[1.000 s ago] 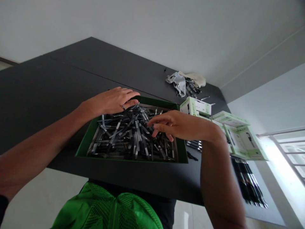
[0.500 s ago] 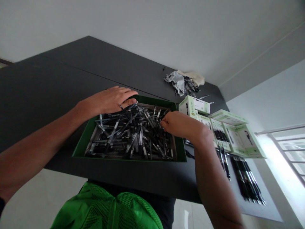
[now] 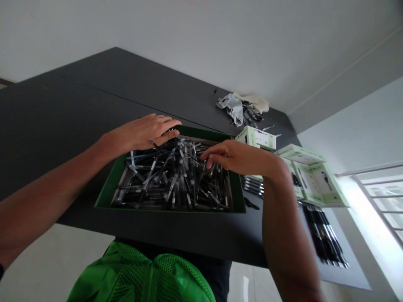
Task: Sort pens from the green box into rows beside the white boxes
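Observation:
A green box point(image 3: 237, 197) sits on the dark table, filled with a loose heap of clear-barrelled black pens point(image 3: 176, 180). My left hand point(image 3: 147, 132) is at its far left rim, thumb and fingers closed around pens. Pale pen tips show between thumb and fingers, and a dark pen end juts out below the thumb; how many it holds is hidden. Over the right part of the heap reaches my right hand point(image 3: 225, 155), index finger and thumb slightly apart, fingertips at the pens. No pen is plainly gripped there.
Right of the green box stand light green pen cartons point(image 3: 256, 138), with an opened carton point(image 3: 317, 176) farther right. Black pens point(image 3: 325, 237) lie in a row at the table's right edge. A grey glove-like cloth point(image 3: 233, 108) lies near more pens by the wall.
My right hand has moved slightly left over the heap, its fingers loosening from a curled pinch. Some pens beneath have shifted. The left hand stays almost in place.

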A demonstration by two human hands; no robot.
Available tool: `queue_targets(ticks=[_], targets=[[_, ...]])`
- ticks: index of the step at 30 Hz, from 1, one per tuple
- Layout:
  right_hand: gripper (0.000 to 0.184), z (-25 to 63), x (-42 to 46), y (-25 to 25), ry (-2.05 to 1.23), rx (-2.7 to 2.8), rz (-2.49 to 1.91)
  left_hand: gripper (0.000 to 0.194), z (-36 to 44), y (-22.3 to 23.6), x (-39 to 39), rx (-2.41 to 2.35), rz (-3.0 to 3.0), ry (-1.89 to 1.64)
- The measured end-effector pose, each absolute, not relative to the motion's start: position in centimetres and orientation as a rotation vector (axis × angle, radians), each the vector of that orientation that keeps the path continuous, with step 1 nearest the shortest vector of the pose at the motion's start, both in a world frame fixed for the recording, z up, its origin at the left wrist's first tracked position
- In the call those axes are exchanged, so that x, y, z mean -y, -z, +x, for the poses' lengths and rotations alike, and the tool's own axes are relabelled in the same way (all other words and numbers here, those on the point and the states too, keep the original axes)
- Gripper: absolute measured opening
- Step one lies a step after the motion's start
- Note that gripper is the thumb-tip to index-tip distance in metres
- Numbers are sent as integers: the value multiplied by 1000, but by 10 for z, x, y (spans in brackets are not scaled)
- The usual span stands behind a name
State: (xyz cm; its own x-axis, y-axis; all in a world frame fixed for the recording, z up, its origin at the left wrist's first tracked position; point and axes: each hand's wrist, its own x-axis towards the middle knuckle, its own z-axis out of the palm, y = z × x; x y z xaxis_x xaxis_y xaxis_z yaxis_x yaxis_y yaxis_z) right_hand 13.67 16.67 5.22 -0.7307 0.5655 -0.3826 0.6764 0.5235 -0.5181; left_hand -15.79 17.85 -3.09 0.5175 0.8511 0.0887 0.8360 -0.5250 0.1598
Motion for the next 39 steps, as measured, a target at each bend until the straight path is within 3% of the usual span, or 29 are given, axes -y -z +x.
queue_targets(ticks=[7, 16, 27, 35, 39], targets=[[29, 138, -162, -47, 679, -2380, 1298, 72, -159, 33, -180, -1474, 2671, -251], [42, 128, -149, -44, 285, -2323, 1629, 73, -160, 34, -181, -1473, 2670, -258], [41, 108, -160, -20, 508, -2312, 1445, 70, -156, 29, -178, -1496, 2651, -228], [45, 126, -173, -35, 1130, -2389, 1205, 72, -159, 34, -181, -1490, 2664, -230], [40, 130, -174, -41, 1227, -2369, 1195, 72, -160, 35, -183, -1476, 2688, -240]])
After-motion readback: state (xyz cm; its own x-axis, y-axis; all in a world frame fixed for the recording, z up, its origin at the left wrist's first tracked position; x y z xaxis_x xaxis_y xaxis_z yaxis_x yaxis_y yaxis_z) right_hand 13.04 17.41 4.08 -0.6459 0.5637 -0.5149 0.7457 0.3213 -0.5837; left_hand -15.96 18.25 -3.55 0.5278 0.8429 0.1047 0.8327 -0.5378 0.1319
